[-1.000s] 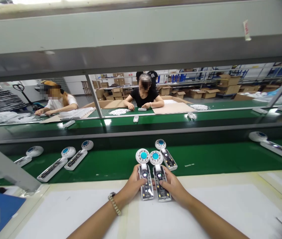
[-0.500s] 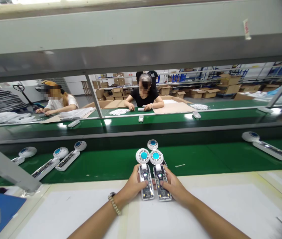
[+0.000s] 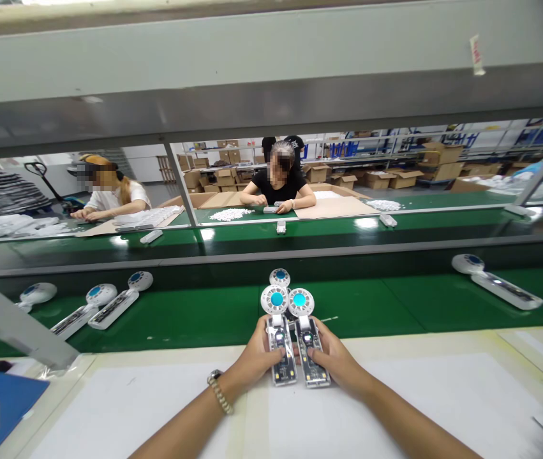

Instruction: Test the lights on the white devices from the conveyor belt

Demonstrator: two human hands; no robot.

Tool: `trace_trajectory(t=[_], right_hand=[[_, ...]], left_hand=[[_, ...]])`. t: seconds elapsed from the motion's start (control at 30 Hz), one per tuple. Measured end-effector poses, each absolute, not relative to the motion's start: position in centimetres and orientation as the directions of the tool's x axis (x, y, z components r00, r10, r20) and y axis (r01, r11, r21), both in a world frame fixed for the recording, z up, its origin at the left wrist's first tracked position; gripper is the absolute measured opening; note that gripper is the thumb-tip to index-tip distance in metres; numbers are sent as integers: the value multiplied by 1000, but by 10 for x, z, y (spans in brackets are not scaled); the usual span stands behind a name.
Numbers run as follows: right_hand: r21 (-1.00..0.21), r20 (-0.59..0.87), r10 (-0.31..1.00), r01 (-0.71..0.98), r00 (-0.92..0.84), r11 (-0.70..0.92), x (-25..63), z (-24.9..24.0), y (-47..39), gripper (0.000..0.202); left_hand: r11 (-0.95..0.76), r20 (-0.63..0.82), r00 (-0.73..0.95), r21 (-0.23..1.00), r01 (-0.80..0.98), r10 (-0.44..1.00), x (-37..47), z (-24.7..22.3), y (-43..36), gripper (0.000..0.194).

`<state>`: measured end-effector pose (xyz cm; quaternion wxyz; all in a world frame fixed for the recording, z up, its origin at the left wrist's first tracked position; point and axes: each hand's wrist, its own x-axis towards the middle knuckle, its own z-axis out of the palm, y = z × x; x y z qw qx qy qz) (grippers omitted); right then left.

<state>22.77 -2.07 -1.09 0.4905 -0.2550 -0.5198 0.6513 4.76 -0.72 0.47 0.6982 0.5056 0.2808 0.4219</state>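
Observation:
My left hand (image 3: 258,352) is closed round a white handheld fan (image 3: 275,299) with a blue centre and a clear handle showing its circuit board. A second fan (image 3: 301,302) of the same kind is in my right hand (image 3: 337,357), its thumb on the handle. The two fans stand side by side, heads up, close together above the front edge of the white worktop (image 3: 371,414). Just behind them a third fan (image 3: 279,277) lies on the green belt (image 3: 367,306), its handle mostly hidden by the held ones.
More fans lie on the belt at left (image 3: 113,309) and right (image 3: 505,290). A slanted metal post (image 3: 22,325) and a blue folder (image 3: 0,408) are at left. Across a farther belt (image 3: 328,233) two people sit working. A grey beam (image 3: 252,57) spans overhead.
The fans on the near belt have shifted left, while small white parts on the far belt have shifted right. Both my hands and their fans have stayed in place.

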Motion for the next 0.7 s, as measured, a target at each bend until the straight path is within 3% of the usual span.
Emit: trace_trajectory(t=[0.53, 0.67, 0.7], right_hand=[[-865, 106, 918, -490, -383, -105, 225, -13, -19, 60], [-766, -49, 918, -575, -393, -287, 224, -8, -20, 35], [-746, -98, 904, -570, -417, -344, 224, -6, -20, 39]], left_hand=[[137, 45, 498, 937, -323, 866, 45, 1, -5, 58], [272, -93, 435, 888, -370, 896, 45, -1, -7, 39], [321, -155, 429, 881, -348, 890, 47, 0, -9, 38]])
